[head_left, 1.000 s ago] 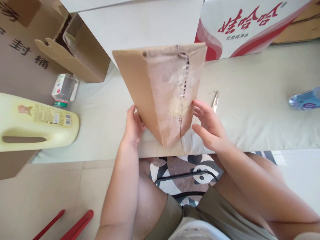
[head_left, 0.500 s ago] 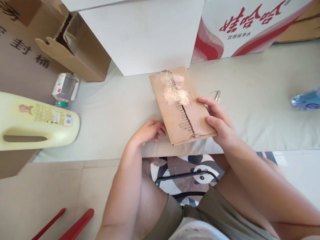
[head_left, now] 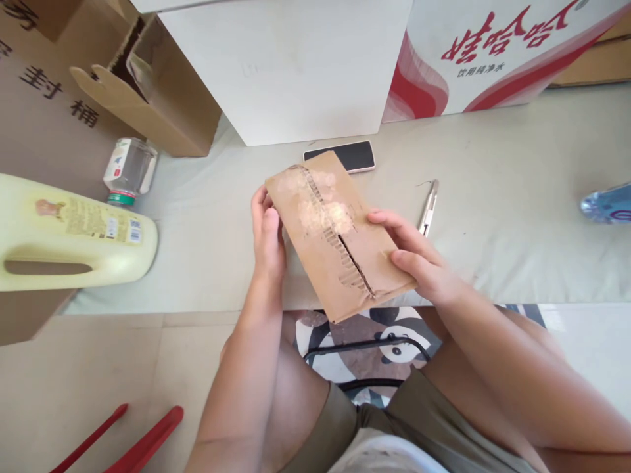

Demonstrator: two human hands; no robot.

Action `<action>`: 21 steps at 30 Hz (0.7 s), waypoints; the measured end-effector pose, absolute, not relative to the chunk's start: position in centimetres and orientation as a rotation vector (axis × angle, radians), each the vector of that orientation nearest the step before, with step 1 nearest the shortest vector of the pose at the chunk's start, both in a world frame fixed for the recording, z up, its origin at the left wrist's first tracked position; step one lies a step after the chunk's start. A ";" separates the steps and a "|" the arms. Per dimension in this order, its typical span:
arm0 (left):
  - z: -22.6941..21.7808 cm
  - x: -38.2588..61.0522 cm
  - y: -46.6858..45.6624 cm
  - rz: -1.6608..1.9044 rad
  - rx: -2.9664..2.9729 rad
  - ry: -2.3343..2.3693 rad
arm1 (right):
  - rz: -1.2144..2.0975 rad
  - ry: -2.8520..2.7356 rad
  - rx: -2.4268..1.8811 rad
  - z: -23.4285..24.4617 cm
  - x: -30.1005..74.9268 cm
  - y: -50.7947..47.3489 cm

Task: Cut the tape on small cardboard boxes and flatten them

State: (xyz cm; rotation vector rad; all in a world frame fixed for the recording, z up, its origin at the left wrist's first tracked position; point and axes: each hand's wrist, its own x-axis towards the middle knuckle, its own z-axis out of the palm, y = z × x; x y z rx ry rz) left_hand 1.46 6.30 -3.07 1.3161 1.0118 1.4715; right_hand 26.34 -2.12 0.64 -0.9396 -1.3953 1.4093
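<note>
Fingers of the right hand (head_left: 419, 259) pinch a cardboard box (head_left: 315, 253), left hand (head_left: 269, 243) curled at the opposite edge, can't tell if gripping. Big cloth-covered table (head_left: 507, 217) below, box over its front edge, phone (head_left: 359, 156) poking out behind, skinny cutter (head_left: 430, 207) beside the right hand.

Worktop (head_left: 517, 197): covered in pale cloth, lightly creased. Along the far side stand an open cardboard carton (head_left: 190, 108), a plain white box (head_left: 296, 79) and a red-and-white printed box (head_left: 486, 85). Dark-screened phone (head_left: 362, 156) lies flat just before the white box, partly hidden. Slim silvery cutter (head_left: 429, 209) lies to its right, nearer the front edge. At left, a clear green-capped bottle (head_left: 131, 165) on its side, near a pale yellow jug (head_left: 93, 240), attitude undetermined. Far right: blue-labelled bottle (head_left: 614, 205), cropped.
</note>
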 end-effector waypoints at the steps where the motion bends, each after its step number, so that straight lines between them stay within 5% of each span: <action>1: -3.1 1.5 6.3 1.504 1.325 0.958 | 1.423 -1.407 -0.921 0.6 26.3 -2.2; 21: -1.4 2.1 6.1 1.402 1.400 1.092 | 1.335 -1.408 -0.937 -0.1 25.5 -2.2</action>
